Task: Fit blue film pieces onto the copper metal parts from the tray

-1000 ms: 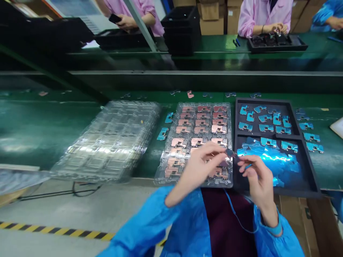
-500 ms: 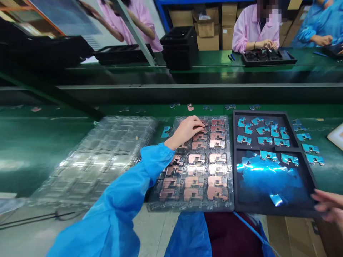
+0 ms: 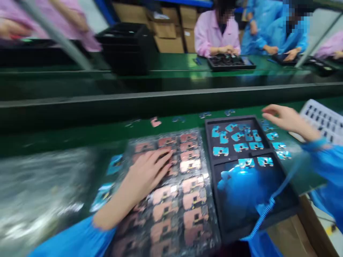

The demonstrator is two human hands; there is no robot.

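Observation:
My left hand [image 3: 146,174] lies flat, fingers stretched out, on a clear plastic tray [image 3: 211,228] filled with several copper-coloured parts [image 3: 190,166]. My right hand [image 3: 284,118] reaches out to the right of a black tray [image 3: 210,123], fingers loosely extended, above a few blue-film parts [image 3: 278,145] lying on the green belt. I see nothing in either hand. The black tray holds several blue parts [image 3: 237,137] in its far compartment and a heap of blue film [image 3: 241,189] in its near one. A blue coiled cord [image 3: 264,212] runs from my right wrist across the tray.
A white grid tray [image 3: 324,119] sits at the far right. A blurred stack of clear trays [image 3: 40,192] lies at left. Loose parts [image 3: 155,122] dot the green belt. Across a raised conveyor, people in pink and blue coats work at black trays [image 3: 230,62].
The view swung right. My left hand slid down the copper tray and flattened. My right hand moved from the near right corner up to the far right of the black tray.

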